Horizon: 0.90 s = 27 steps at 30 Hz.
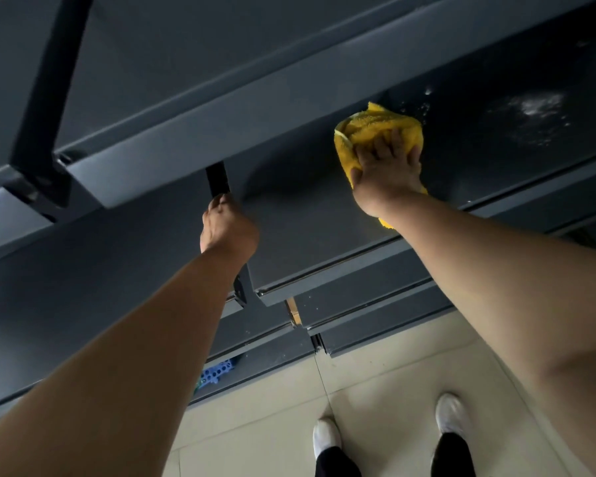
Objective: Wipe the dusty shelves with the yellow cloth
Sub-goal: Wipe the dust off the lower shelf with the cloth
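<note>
Right hand (387,168) on cloth (372,123), left (227,230) round post (217,179)

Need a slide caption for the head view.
Right hand presses yellow cloth onto dark shelf, dust patch to its right; left hand grips black upright post.
</note>
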Motion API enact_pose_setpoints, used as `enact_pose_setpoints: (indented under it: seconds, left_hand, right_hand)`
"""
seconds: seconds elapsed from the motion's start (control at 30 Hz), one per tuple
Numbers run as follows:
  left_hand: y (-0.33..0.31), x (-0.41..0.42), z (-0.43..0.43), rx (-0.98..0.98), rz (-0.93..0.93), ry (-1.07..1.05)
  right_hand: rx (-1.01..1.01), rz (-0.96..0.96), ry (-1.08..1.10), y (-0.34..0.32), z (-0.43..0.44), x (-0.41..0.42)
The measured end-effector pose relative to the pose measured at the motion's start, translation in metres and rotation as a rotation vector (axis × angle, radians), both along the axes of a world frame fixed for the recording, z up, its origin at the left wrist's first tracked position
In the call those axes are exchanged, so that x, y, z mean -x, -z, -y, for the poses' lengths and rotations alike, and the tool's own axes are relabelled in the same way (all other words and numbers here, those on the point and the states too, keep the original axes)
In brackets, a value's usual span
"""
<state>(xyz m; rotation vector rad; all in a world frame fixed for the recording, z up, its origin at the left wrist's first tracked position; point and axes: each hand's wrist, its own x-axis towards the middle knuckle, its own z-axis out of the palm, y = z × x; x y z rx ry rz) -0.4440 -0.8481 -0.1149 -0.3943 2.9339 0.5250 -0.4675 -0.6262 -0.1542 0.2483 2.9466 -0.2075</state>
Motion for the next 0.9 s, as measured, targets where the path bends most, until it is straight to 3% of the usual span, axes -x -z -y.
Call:
enact_pose_setpoints:
  seconds: [0.53,0.7,0.9]
  left_hand:
    - [-0.003,-0.011,-0.001,0.004,0.069,0.273]
    - [0.003,-0.014,-0.016,0.106,0.046,0.433]
    - [0.002,-0.011,-0.047,0.026,0.041,0.409]
  right_hand:
    - [0.106,-0.043,-0.148,0.001,0.090,-0.061]
    - [0.136,-0.057,-0.198,0.002,0.082,-0.072]
    - [0.135,-0.035,-0.179,0.002,0.058,-0.064]
